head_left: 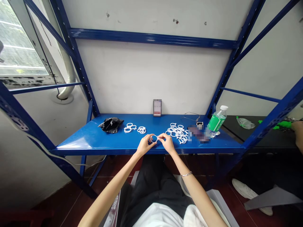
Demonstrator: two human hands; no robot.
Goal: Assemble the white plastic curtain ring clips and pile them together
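Observation:
Between my two hands, just above the front edge of the blue table (pixel 113 142), is a white plastic ring (pixel 153 135) with a small stub on its right side. My left hand (pixel 144 145) pinches the ring's left edge between thumb and fingers. From the other side, my right hand (pixel 167 143) grips the stub with its fingertips. A heap of similar white rings (pixel 181 132) lies right of my right hand. Left of my hands are two smaller groups: a little stack of rings (pixel 141 130) and a loose cluster of rings (pixel 129 127).
A crumpled black plastic bag (pixel 111 125) lies at the left. A phone-like device (pixel 157 108) leans on the wall. Glasses (pixel 191 116), a blurred dark item (pixel 200 134) and a green-labelled bottle (pixel 216 121) stand right. Another person's hand (pixel 298 132) is beside green pieces (pixel 282 124).

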